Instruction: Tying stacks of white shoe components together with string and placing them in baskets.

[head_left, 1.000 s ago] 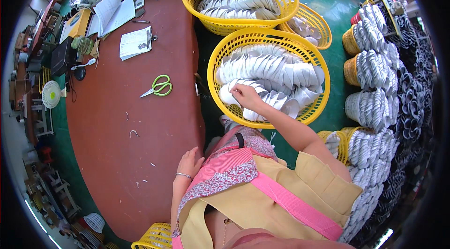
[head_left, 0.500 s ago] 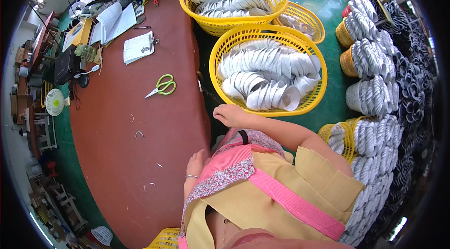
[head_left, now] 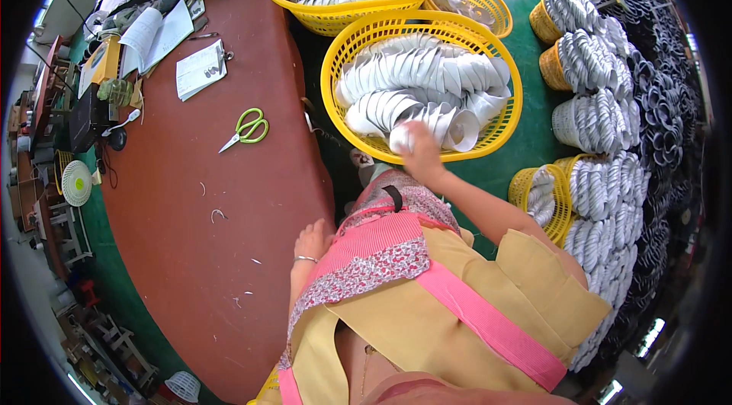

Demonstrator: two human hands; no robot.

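Note:
My right hand (head_left: 422,152) is at the near rim of a yellow plastic basket (head_left: 332,92), its fingers closed around a white curved piece (head_left: 399,138), slightly blurred. Rows of nested white curved pieces (head_left: 412,70) fill that basket; they resemble shoe parts, but I cannot tell their exact kind. My left hand (head_left: 311,240) rests at the edge of the reddish-brown table (head_left: 191,237), fingers extended and holding nothing. Green-handled scissors (head_left: 248,129) lie on the table, ahead and to the left of that hand.
A second yellow basket (head_left: 328,20) of white pieces stands beyond, with a smaller one (head_left: 499,12) beside it. Stacks of white pieces (head_left: 602,192) line the right side. A clipboard with paper (head_left: 201,71) lies on the table, with thread scraps (head_left: 219,214) nearer.
My right hand has moved from beside the table edge forward and right to the basket and closed on a white curved piece. My left hand stays by the table edge. The view has shifted slightly.

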